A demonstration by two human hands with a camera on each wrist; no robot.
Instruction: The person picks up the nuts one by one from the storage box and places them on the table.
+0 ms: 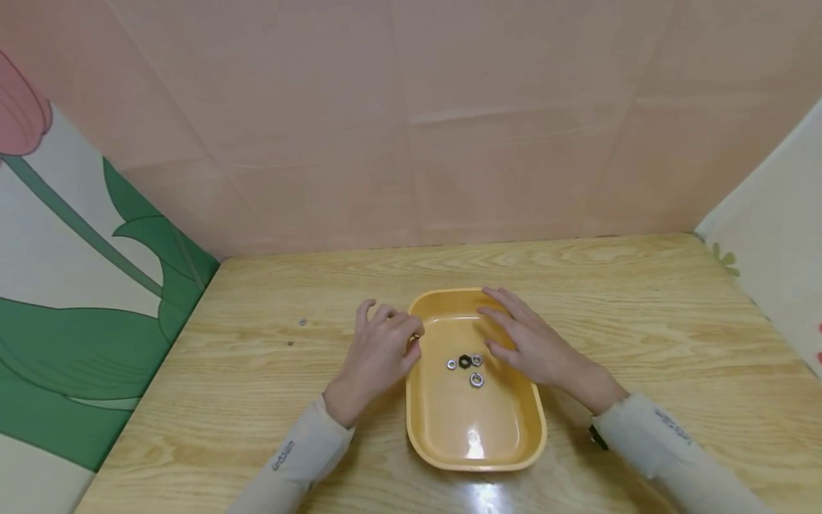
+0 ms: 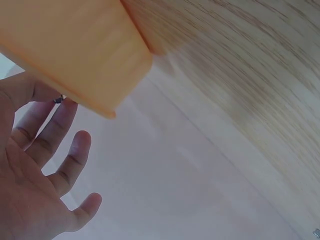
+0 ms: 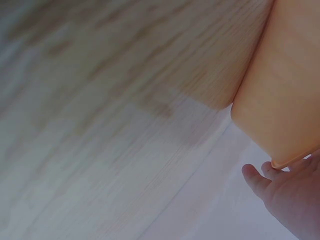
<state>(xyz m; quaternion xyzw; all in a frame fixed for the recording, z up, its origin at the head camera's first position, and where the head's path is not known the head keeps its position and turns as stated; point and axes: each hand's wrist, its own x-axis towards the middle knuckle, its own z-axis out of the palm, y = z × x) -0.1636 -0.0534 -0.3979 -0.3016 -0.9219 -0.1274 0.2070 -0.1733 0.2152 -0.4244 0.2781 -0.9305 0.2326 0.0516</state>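
A yellow plastic tray (image 1: 477,467) holds several hex nuts: a black nut (image 1: 465,362), a larger silver nut (image 1: 476,380) and smaller silver ones beside them. My left hand (image 1: 382,348) is at the tray's left rim, its thumb and forefinger pinching a small metal nut (image 2: 58,99); the other fingers are spread loosely. Across from it, my right hand (image 1: 538,350) reaches over the right rim with fingers relaxed and apart, holding nothing. In the right wrist view, the fingers (image 3: 256,179) show beside the tray's outer corner.
Two tiny metal pieces lie on the wooden table left of the tray, a silver one (image 1: 302,323) and a smaller dark one (image 1: 290,343). A pink covered wall (image 1: 411,157) rises behind the table, with a flower-patterned panel (image 1: 83,343) at the left.
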